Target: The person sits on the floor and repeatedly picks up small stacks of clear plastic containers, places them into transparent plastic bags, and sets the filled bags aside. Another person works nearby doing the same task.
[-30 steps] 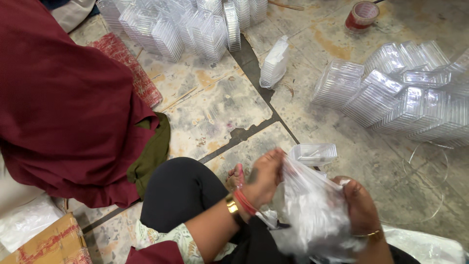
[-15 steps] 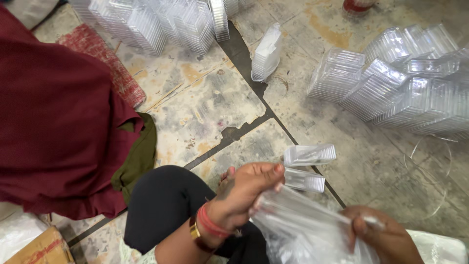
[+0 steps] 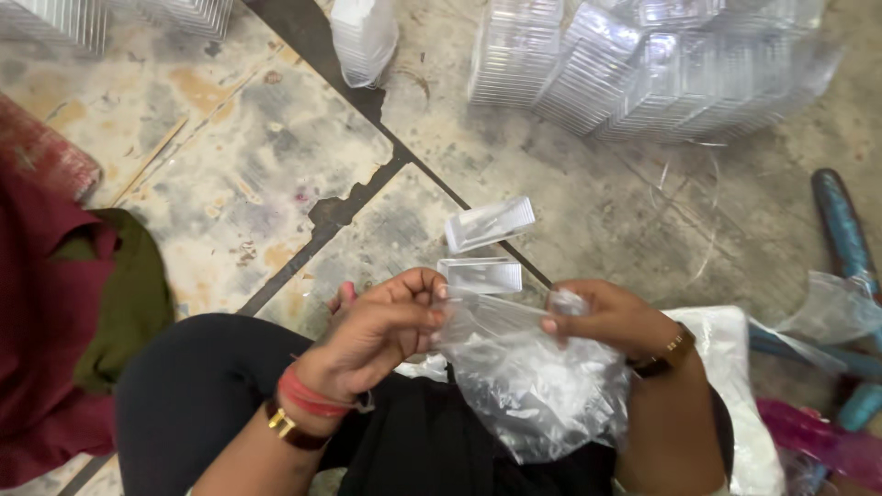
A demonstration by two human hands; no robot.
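Note:
My left hand [image 3: 386, 326] and my right hand [image 3: 611, 317] each pinch one side of the mouth of a thin clear plastic bag [image 3: 537, 386] that hangs over my lap. Two small clear plastic boxes sit just above the bag's mouth: one [image 3: 480, 275] touches my left fingertips, the other [image 3: 490, 223] lies tilted beyond it on the floor. I wear red bangles and a gold band on the left wrist, a gold bangle on the right. My knee in black cloth [image 3: 193, 395] is below the left hand.
Stacks of clear plastic containers [image 3: 643, 69] lie on the stone floor at the top right, more [image 3: 119, 14] at the top left, and a white bundle [image 3: 365, 37] between them. Maroon and green cloth [image 3: 64, 312] lies left. A white sack [image 3: 735, 386] and blue poles [image 3: 841, 234] are right.
The view has tilted down and closer. My hands have moved apart and now hold the bag's mouth stretched between them, where before they gathered it together.

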